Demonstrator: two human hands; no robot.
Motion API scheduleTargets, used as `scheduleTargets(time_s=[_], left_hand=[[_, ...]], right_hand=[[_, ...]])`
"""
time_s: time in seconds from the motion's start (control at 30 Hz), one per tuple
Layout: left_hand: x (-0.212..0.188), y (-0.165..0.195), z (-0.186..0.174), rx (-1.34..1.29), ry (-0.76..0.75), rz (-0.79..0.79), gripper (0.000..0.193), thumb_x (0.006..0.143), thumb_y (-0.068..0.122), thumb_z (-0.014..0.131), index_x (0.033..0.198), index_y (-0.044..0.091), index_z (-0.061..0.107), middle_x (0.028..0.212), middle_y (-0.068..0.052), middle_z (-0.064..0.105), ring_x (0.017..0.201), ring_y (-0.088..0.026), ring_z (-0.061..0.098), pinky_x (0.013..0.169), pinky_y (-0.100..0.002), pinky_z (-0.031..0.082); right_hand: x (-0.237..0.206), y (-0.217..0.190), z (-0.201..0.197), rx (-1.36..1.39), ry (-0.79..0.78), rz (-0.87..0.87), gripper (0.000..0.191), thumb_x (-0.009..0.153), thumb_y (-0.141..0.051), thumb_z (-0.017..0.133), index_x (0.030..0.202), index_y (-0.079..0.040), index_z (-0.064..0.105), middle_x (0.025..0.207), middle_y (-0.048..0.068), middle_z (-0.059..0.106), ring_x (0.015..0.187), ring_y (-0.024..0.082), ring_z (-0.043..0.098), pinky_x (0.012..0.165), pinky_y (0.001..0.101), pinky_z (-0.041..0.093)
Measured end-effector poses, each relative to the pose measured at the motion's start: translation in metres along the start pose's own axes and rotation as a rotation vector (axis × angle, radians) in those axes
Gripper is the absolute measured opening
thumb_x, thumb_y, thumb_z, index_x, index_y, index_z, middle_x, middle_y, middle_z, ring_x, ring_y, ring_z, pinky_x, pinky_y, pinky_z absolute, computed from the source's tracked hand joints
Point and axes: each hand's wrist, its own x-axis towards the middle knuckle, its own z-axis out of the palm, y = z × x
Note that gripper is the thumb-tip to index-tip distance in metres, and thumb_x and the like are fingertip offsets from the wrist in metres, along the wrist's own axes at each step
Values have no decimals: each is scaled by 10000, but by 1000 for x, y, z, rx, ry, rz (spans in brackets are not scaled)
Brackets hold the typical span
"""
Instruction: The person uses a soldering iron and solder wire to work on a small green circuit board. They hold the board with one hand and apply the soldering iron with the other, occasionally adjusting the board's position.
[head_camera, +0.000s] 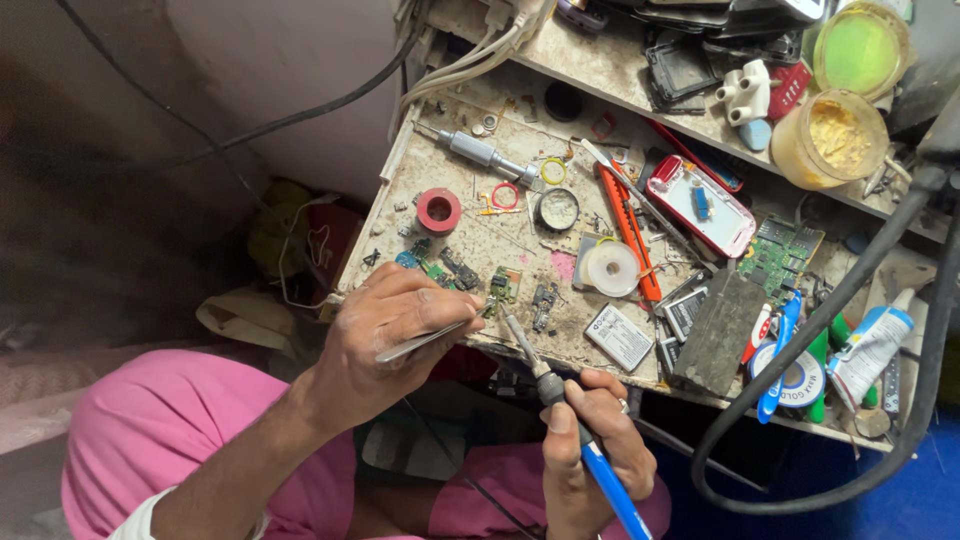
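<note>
Two hands work over one small green circuit board (503, 287) near the front edge of the cluttered counter (470, 215). The left hand (395, 335) is closed around a pair of metal tweezers (425, 341), whose tips reach rightward to the board's near left corner. The right hand (590, 440) is wrapped around the blue handle of a soldering iron (560, 405) — its long axis runs up and to the left, so the tip lands just below the board, meeting the tweezers there. The board lies up and right of the left hand, and up and left of the right; the left hand is the nearer of the two.

Right of the board a flat rectangular battery with a white label (619, 337) lies tilted, and beyond it stands a dark grey block (722, 330). Above and right of the board are a white tape roll (611, 268), an orange utility knife (627, 228) and a pink-rimmed phone shell (700, 205). Above and left sits a red tape roll (438, 211). Far to the right — well apart from the board — a white squeeze tube with a blue cap (872, 345) lies by a round blue-and-white tin (800, 378). Two yellowish jars (835, 140) sit on the shelf behind.
</note>
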Motion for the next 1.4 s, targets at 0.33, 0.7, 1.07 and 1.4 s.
scheduleTargets(time_s=[0.33, 0.7, 1.07, 1.4], left_hand=[[0, 1, -2, -3, 3, -2, 289, 859, 44, 834, 1082, 89, 657, 1008, -11, 751, 870, -189, 701, 754, -352, 505], [0, 2, -1, 3, 9, -4, 274, 872, 59, 831, 1077, 89, 652, 1005, -6, 750, 860, -181, 698, 752, -348, 502], [-3, 3, -2, 5, 17, -6, 267, 869, 58, 832, 1070, 85, 660, 1001, -10, 749, 864, -190, 699, 747, -350, 504], [-5, 8, -1, 4, 13, -4, 261, 878, 46, 828, 1068, 88, 655, 970, -6, 744, 839, -182, 692, 738, -351, 497]], right_hand=[[0, -4, 2, -51, -1, 12, 154, 900, -79, 681, 994, 44, 687, 693, 79, 687, 701, 146, 669, 1046, 392, 548], [3, -6, 2, -76, -23, 18, 152, 887, -64, 678, 997, 41, 686, 689, 72, 689, 693, 143, 668, 1040, 385, 538], [8, -16, 2, -86, -65, -8, 83, 868, -23, 683, 937, 23, 678, 671, 41, 652, 640, 111, 636, 1016, 382, 556], [0, -16, -3, -66, -23, 52, 120, 888, -35, 677, 978, 44, 687, 680, 64, 666, 718, 142, 649, 1043, 379, 544]])
